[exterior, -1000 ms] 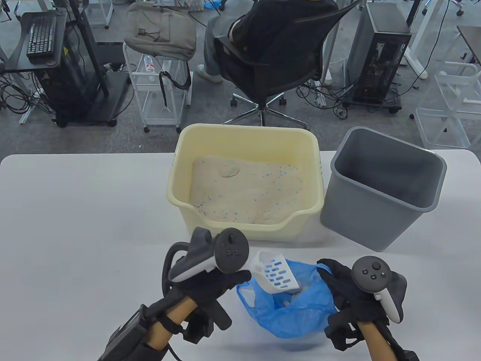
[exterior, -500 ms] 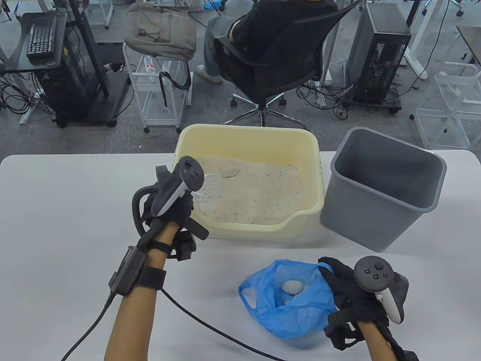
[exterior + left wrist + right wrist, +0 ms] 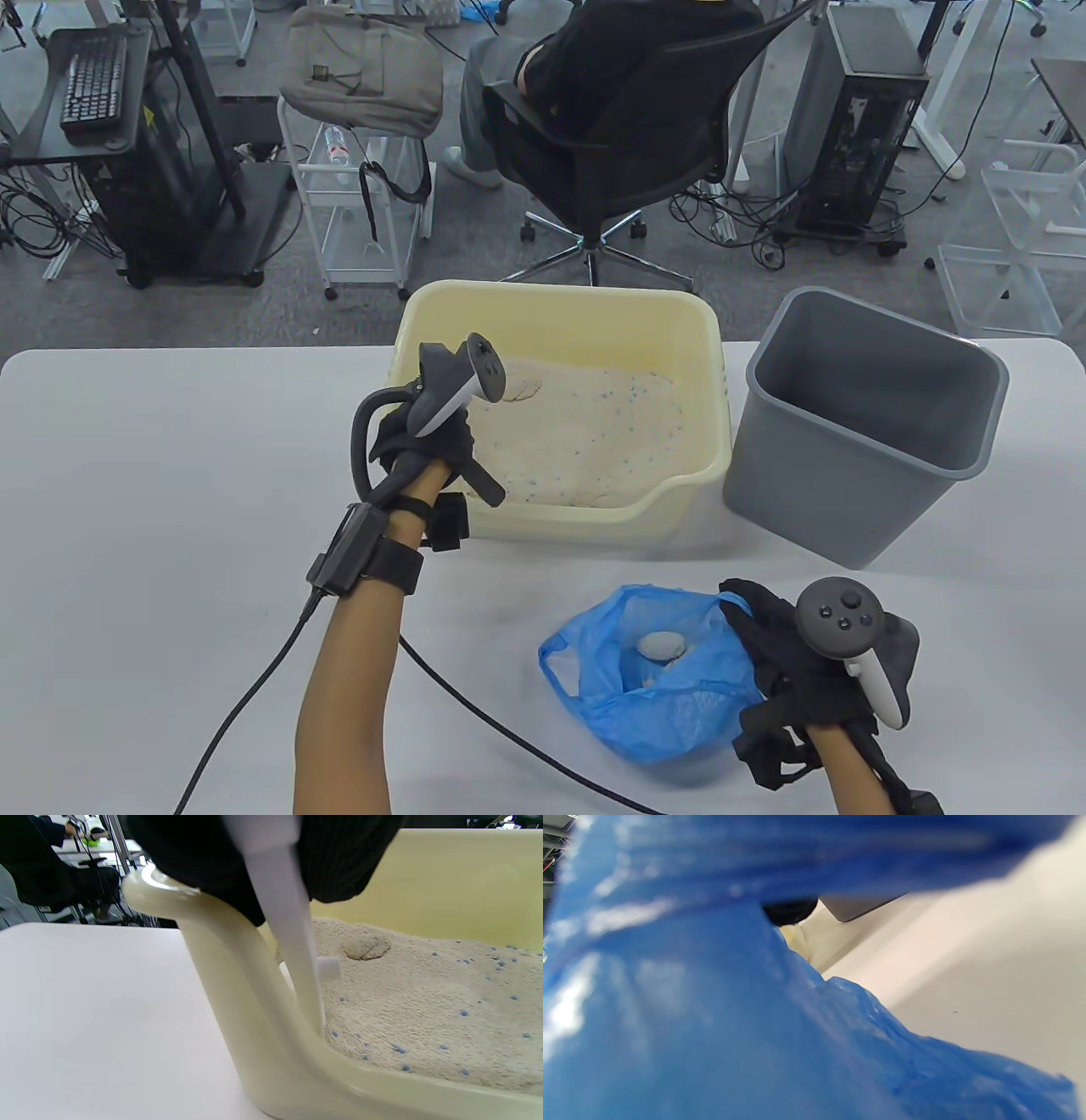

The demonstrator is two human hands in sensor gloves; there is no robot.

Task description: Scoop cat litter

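Note:
A cream litter box (image 3: 560,306) holds pale litter (image 3: 594,441) with blue specks and one clump (image 3: 519,388) near its back left. My left hand (image 3: 428,441) grips a white scoop (image 3: 288,925) by the handle, with its head dug into the litter at the box's left side; in the table view the hand hides the scoop. The clump shows just beyond the scoop in the left wrist view (image 3: 365,947). My right hand (image 3: 785,654) holds the right rim of an open blue plastic bag (image 3: 653,679) with grey clumps (image 3: 662,647) inside. The bag fills the right wrist view (image 3: 712,1005).
A grey waste bin (image 3: 865,433) stands right of the litter box at the table's back right. A black cable (image 3: 475,722) runs from my left wrist across the table's front. The white table (image 3: 170,475) lies around these. An office chair (image 3: 611,136) stands behind.
My left hand carried the scoop from over the blue bag up into the litter box and pushed it down into the litter at the left side. My right hand and the bag stayed put.

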